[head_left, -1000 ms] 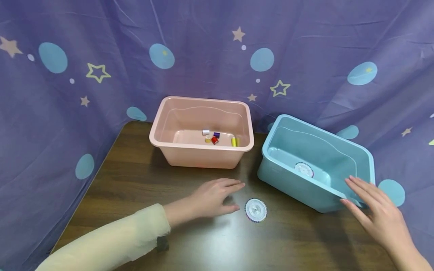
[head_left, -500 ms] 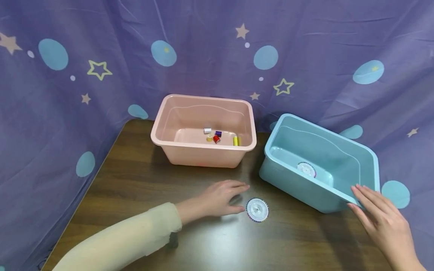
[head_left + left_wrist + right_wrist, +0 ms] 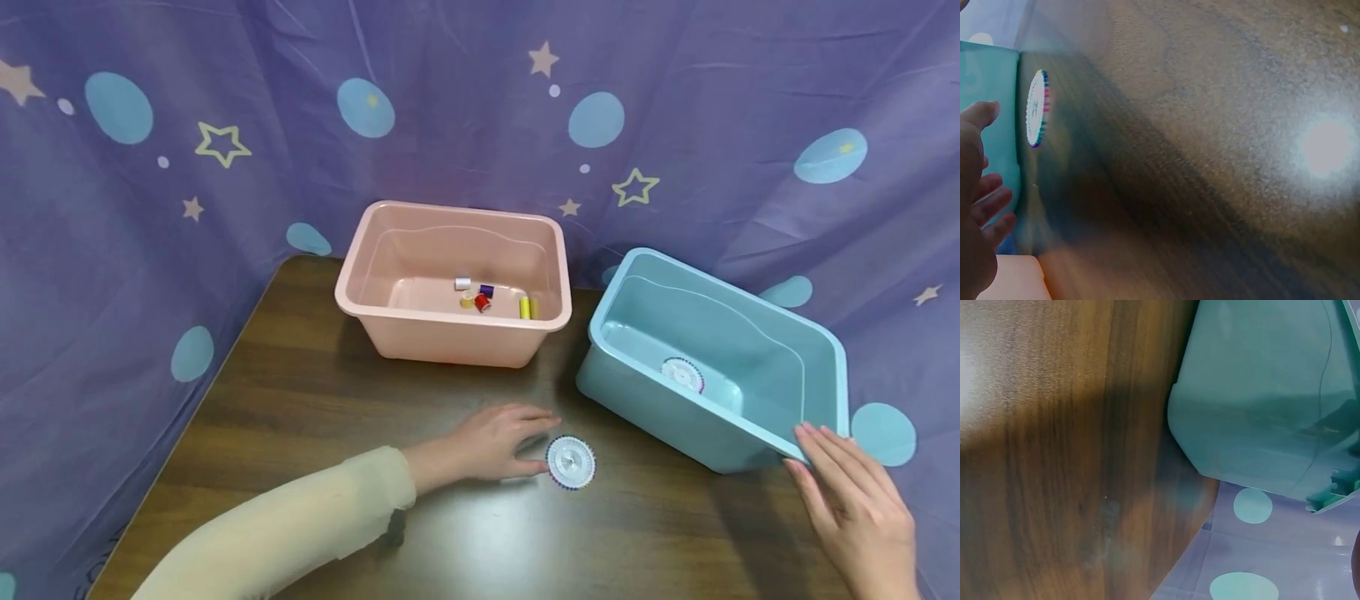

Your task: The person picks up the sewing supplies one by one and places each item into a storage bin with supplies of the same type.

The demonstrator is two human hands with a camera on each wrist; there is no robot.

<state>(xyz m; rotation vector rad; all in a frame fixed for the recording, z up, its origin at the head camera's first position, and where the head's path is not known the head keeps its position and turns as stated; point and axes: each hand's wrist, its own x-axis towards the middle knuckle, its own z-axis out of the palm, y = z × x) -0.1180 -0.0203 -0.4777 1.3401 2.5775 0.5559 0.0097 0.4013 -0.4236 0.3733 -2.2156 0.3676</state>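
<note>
A round wheel of sewing pins [image 3: 572, 462] with coloured heads along its edge lies flat on the wooden table. Beside it is my left hand [image 3: 498, 442], fingers loosely extended, thumb tip right at the wheel's left edge. The left wrist view shows the same pin wheel [image 3: 1037, 109] just past the thumb. My right hand [image 3: 858, 500] holds the near right corner of the blue bin [image 3: 667, 417], fingers over the rim and thumb outside below it. A second pin wheel [image 3: 682, 376] lies on that bin's floor. The right wrist view barely catches the hand.
A pink bin [image 3: 453, 340] stands at the back, left of the blue one. Inside it lie several thread spools, including a red spool [image 3: 482, 303] and a yellow spool [image 3: 525, 307]. Behind the table [image 3: 300, 400] hangs a purple curtain [image 3: 450, 50] with stars.
My left hand has moved right, its thumb reaching the pin wheel's edge. My right hand has come down from above the blue bin's corner onto its rim. The head view has shifted slightly.
</note>
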